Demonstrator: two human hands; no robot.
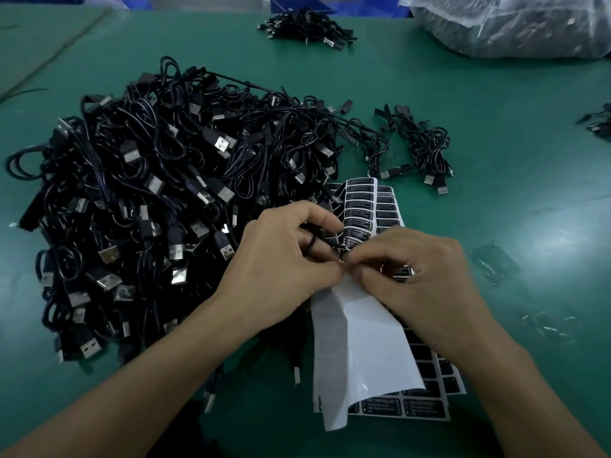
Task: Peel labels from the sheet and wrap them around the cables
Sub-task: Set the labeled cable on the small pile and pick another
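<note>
A big heap of black USB cables (158, 200) covers the left half of the green table (496, 133). Sheets of black labels (367, 206) lie right of the heap, and one sheet's white backing (357, 352) curls up toward me. My left hand (281, 259) grips a thin black cable (312, 246) looped beside its fingers. My right hand (416, 269) meets it fingertip to fingertip and pinches a black label (401, 271) at the cable. The spot where label and cable touch is hidden by my fingers.
A small bunch of cables (420, 147) lies at middle right, another bunch (307, 26) at the far edge. A clear plastic bag of dark goods (515, 24) sits at back right. Blue bins (297, 3) stand behind. Clear scraps (496, 262) lie right of my hands.
</note>
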